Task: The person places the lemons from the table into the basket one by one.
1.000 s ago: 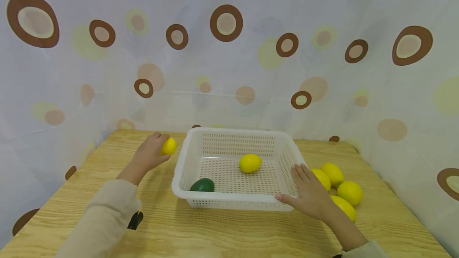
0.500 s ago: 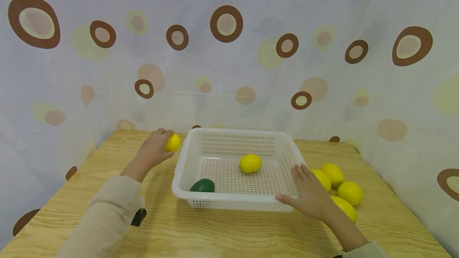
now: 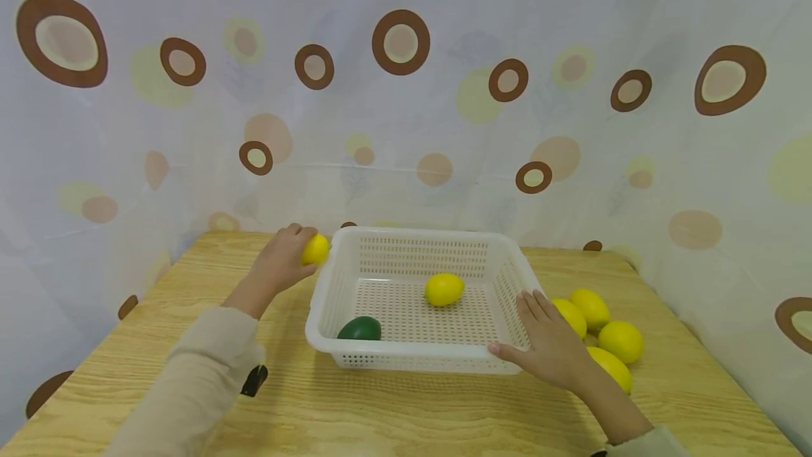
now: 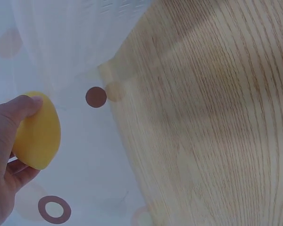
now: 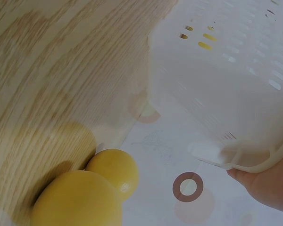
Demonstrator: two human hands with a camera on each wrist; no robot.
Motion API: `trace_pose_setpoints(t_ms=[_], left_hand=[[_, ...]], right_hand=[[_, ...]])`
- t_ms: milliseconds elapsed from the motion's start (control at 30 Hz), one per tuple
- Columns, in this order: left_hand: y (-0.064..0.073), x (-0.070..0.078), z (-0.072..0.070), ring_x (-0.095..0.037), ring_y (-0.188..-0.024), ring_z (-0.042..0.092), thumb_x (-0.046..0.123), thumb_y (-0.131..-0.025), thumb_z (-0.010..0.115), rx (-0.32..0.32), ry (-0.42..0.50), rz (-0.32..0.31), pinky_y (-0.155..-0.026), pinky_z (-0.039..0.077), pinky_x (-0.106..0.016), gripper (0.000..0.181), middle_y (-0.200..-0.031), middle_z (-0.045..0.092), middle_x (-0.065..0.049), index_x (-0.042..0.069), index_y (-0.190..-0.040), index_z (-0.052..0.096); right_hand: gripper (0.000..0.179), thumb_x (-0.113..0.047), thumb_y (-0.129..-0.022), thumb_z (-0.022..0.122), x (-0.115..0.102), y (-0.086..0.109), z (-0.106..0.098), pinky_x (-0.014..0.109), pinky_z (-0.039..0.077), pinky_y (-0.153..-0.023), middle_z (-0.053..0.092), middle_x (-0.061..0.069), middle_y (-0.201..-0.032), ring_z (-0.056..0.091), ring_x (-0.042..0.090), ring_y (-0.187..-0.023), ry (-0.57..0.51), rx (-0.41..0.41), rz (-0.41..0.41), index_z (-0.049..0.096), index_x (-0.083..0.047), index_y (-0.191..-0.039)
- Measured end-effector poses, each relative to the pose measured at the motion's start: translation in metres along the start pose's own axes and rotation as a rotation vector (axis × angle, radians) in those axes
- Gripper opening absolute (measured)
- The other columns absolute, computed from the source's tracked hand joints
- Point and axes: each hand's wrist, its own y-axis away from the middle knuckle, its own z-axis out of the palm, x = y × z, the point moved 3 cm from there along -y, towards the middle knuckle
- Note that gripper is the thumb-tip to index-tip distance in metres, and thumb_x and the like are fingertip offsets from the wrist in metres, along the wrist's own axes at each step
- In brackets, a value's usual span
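Note:
My left hand [image 3: 283, 259] grips a yellow lemon [image 3: 315, 250] just off the left rim of a white plastic basket [image 3: 438, 350]. In the left wrist view, thumb and fingers wrap the lemon [image 4: 40, 132] from either side. My right hand [image 3: 548, 344] rests on the basket's right rim, fingers straight along it and the thumb at the front corner. Inside the basket lie another lemon [image 3: 444, 290], near the middle, and a dark green fruit [image 3: 359, 328] in the front left corner, partly hidden by the front wall.
Several lemons [image 3: 620, 342] sit in a group on the wooden table [image 3: 444, 415], to the right of the basket and beside my right forearm. A patterned curtain [image 3: 406, 125] hangs behind the table. A small black object [image 3: 255, 381] shows by the left sleeve.
My left hand has moved right and slightly up with the lemon, closer to the basket's left rim. The right hand and the basket have stayed in place.

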Motion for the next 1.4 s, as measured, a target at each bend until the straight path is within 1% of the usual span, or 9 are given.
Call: trace_pose_setpoints(t_ms=[267, 600, 800, 933, 1133, 1233, 1400], left_hand=[[-0.007, 0.009, -0.001, -0.036, -0.095, 0.053, 0.01, -0.079, 0.069, 0.004, 0.015, 0.012, -0.085, 0.05, -0.047, 0.047, -0.111, 0.056, -0.023, -0.005, -0.12, 0.053], [-0.014, 0.024, 0.0, -0.035, -0.097, 0.053, 0.011, -0.079, 0.071, -0.01, 0.043, 0.017, -0.086, 0.051, -0.047, 0.048, -0.113, 0.056, -0.021, -0.002, -0.121, 0.053], [-0.018, 0.031, 0.003, -0.034, -0.098, 0.054, 0.012, -0.078, 0.072, -0.01, 0.036, 0.037, -0.086, 0.051, -0.046, 0.047, -0.114, 0.056, -0.021, 0.0, -0.119, 0.053], [-0.02, 0.036, 0.005, -0.034, -0.1, 0.054, 0.013, -0.078, 0.072, -0.017, 0.047, 0.041, -0.09, 0.05, -0.046, 0.048, -0.115, 0.056, -0.02, 0.0, -0.12, 0.052], [-0.022, 0.043, 0.009, -0.034, -0.099, 0.055, 0.013, -0.078, 0.073, -0.027, 0.052, 0.051, -0.088, 0.051, -0.045, 0.051, -0.114, 0.056, -0.02, -0.001, -0.123, 0.052], [-0.022, 0.045, 0.012, -0.033, -0.096, 0.055, 0.014, -0.078, 0.072, -0.029, 0.047, 0.056, -0.086, 0.052, -0.044, 0.051, -0.111, 0.057, -0.02, -0.001, -0.122, 0.052], [-0.021, 0.05, 0.015, -0.032, -0.095, 0.054, 0.011, -0.077, 0.073, -0.026, 0.065, 0.081, -0.088, 0.051, -0.044, 0.048, -0.11, 0.057, -0.02, -0.002, -0.119, 0.053]], right_hand=[[0.097, -0.06, -0.082, 0.054, -0.001, 0.0, -0.001, 0.06, 0.018, -0.11, 0.024, 0.032, -0.146, 0.016, 0.048, -0.137, 0.019, 0.001, -0.002, 0.028, 0.015, -0.138], [0.097, -0.06, -0.083, 0.054, -0.001, -0.001, -0.001, 0.06, 0.017, -0.11, 0.023, 0.032, -0.147, 0.016, 0.048, -0.137, 0.015, -0.004, 0.002, 0.027, 0.015, -0.138], [0.097, -0.06, -0.082, 0.054, -0.002, -0.001, -0.002, 0.06, 0.018, -0.11, 0.024, 0.032, -0.146, 0.016, 0.049, -0.137, 0.015, 0.0, -0.001, 0.028, 0.015, -0.138], [0.097, -0.06, -0.082, 0.054, -0.002, -0.001, -0.001, 0.06, 0.018, -0.11, 0.024, 0.032, -0.146, 0.016, 0.048, -0.137, 0.014, 0.004, -0.001, 0.028, 0.016, -0.138], [0.097, -0.06, -0.082, 0.054, -0.001, -0.001, -0.001, 0.06, 0.018, -0.11, 0.025, 0.032, -0.146, 0.017, 0.049, -0.137, 0.019, 0.005, 0.001, 0.028, 0.016, -0.137], [0.097, -0.06, -0.082, 0.054, -0.001, -0.001, -0.001, 0.06, 0.018, -0.109, 0.025, 0.033, -0.145, 0.018, 0.049, -0.136, 0.022, 0.005, 0.002, 0.029, 0.016, -0.137], [0.097, -0.06, -0.082, 0.054, -0.001, 0.0, -0.001, 0.06, 0.018, -0.109, 0.025, 0.032, -0.146, 0.017, 0.049, -0.137, 0.019, 0.002, 0.004, 0.028, 0.016, -0.137]])
